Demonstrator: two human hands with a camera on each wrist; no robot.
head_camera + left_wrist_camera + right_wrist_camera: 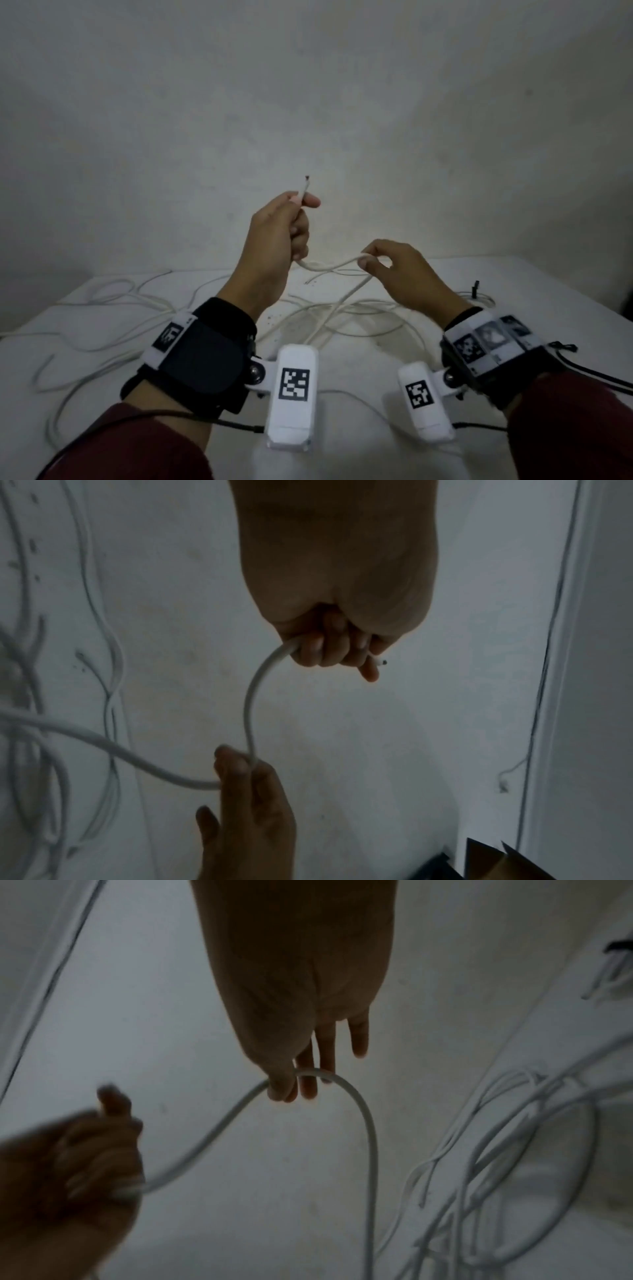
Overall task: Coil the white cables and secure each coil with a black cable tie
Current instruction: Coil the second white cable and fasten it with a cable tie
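Observation:
My left hand (pixel 291 222) is raised above the table and grips the end of a white cable (pixel 329 267); the cut tip (pixel 306 181) sticks up past the thumb. The cable sags and runs to my right hand (pixel 376 258), which pinches it between thumb and forefinger, other fingers loosely extended. In the left wrist view the cable (pixel 251 696) curves from the fist (pixel 329 645) down to the right hand's fingertips (pixel 236 761). In the right wrist view it (pixel 366 1118) arcs over the pinch and drops to the table. A black cable tie (pixel 475 288) stands at the right.
Loose white cables (pixel 113 301) lie tangled over the white table (pixel 548 274), more of them in the middle (pixel 342 315) under my hands. A grey wall stands right behind the table. A dark box corner (pixel 496 859) shows at the table's far side in the left wrist view.

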